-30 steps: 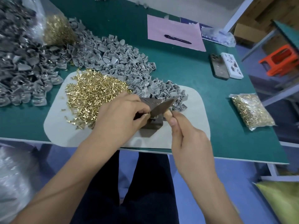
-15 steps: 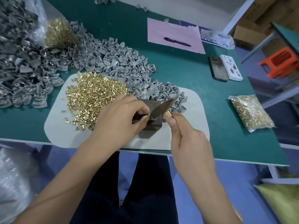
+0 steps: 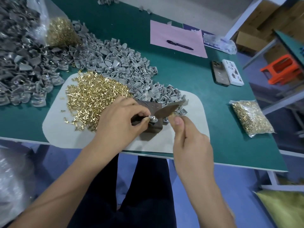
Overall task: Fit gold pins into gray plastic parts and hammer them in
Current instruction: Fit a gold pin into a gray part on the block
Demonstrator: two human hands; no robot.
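1. Gray plastic part (image 3: 152, 118), small and pale, is sitting on a dark brown metal block (image 3: 152, 127) at the near middle of a beige rounded mat (image 3: 194, 129).
2. The left hand (image 3: 120, 120) is pinching this part between thumb and curled fingers, steadying it on the block.
3. The right hand (image 3: 190, 145) is gripping the handle of a brown flat-headed hammer (image 3: 169, 109), thumb lying along the top; the hammer head is hanging just above the part and angling up to the right.
4. I cannot tell whether a pin is sitting in the held part.
5. Loose gold metal pins (image 3: 93, 101) are lying in a heap on the left half of the mat, touching the left hand's knuckles.
6. A pile of unworked gray plastic parts (image 3: 125, 68) is spreading from the mat's far edge back across the green table (image 3: 181, 76).
7. A darker heap of gray parts (image 3: 21, 68) is covering the table's far left.
8. A clear plastic bag of gold pins (image 3: 60, 32) is leaning on that heap, and a second sealed bag of pins (image 3: 251, 117) is lying at the table's right edge.
9. A dark pen (image 3: 179, 44) is resting on a pink paper sheet (image 3: 164, 33) at the far side.
10. Two phones (image 3: 227, 73) are lying side by side, well apart from the mat.
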